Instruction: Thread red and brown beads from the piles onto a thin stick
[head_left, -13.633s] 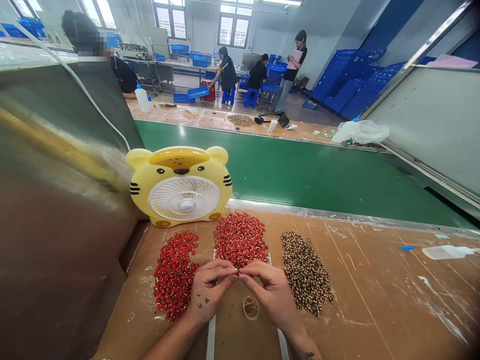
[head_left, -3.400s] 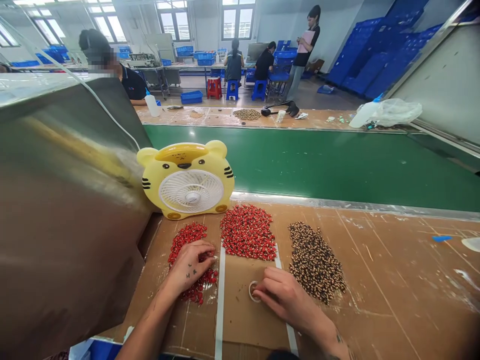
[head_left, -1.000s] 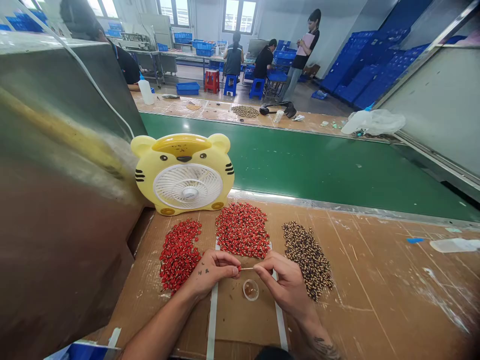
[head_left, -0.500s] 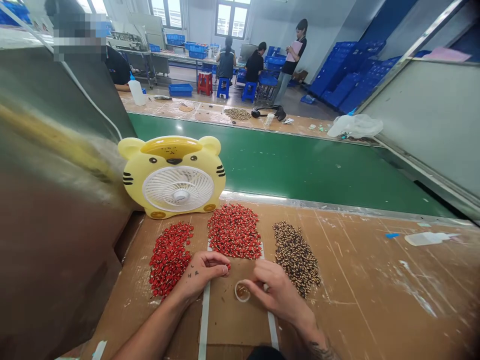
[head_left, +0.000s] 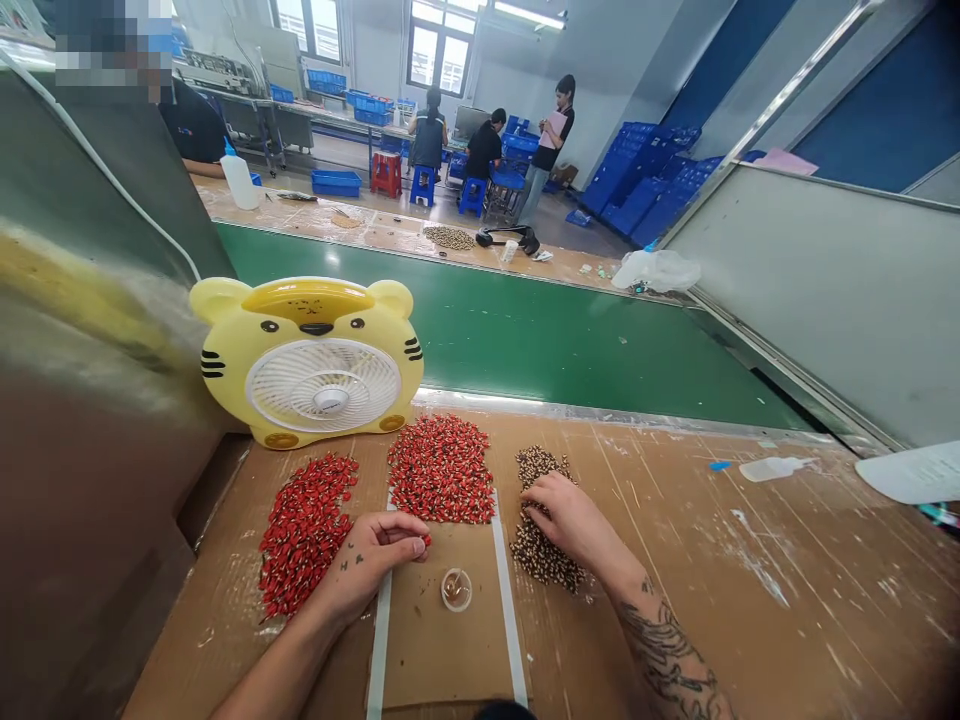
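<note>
My left hand (head_left: 379,560) is closed in a pinch on a small red piece (head_left: 427,541), of which just a bit shows at the fingertips. Under and beside that wrist lies a heap of red pieces (head_left: 304,530). A second red heap (head_left: 439,470) sits behind the cardboard mat (head_left: 427,660). My right hand (head_left: 570,515) is over a heap of small black-and-gold pieces (head_left: 547,565), its thumb and index finger slightly apart at the heap's left side. Between the hands, a small round clear cup (head_left: 456,590) stands on the mat, with a little brownish content.
A yellow tiger-shaped fan (head_left: 225,340) stands at the back left, beside a metal wall (head_left: 82,420). Beyond the table runs a green conveyor belt (head_left: 525,340). To the right lie a squeeze bottle (head_left: 772,468), a blue cap (head_left: 719,465) and a larger white bottle (head_left: 911,473). Several people are across the room.
My right hand has left the small cup and moved right onto the black-and-gold heap. My left hand keeps its pinch on the red piece. The whole view has shifted somewhat.
</note>
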